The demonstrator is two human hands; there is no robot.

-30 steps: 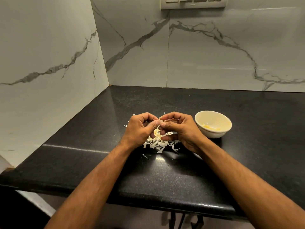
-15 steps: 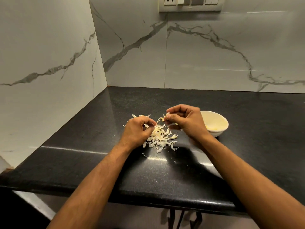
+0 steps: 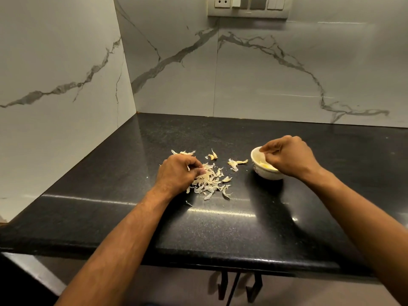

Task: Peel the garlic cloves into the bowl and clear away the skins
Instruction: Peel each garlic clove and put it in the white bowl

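A person's two bare forearms reach forward over a glossy black surface point(image 3: 114, 173) set in a corner of white marble-patterned wall tiles. The left hand point(image 3: 176, 173) rests at the left edge of a heap of pale, papery garlic skins point(image 3: 209, 182), its fingers curled down among them; whether it pinches a piece cannot be told. Just beyond the heap lie a few loose bits: skins by the left knuckles, a small unpeeled-looking garlic clove point(image 3: 213, 156) near the middle, and another scrap of skin point(image 3: 235, 163) between the heap and the bowl. To the right, well apart from the left hand, a small white bowl point(image 3: 258, 166) holds something pale yellow. The right hand point(image 3: 287, 156) hovers over the bowl's rim, fingers loosely curled, thumb and fingertips close together; anything pinched is too small to see. A switch panel point(image 3: 247, 5) is on the back wall.
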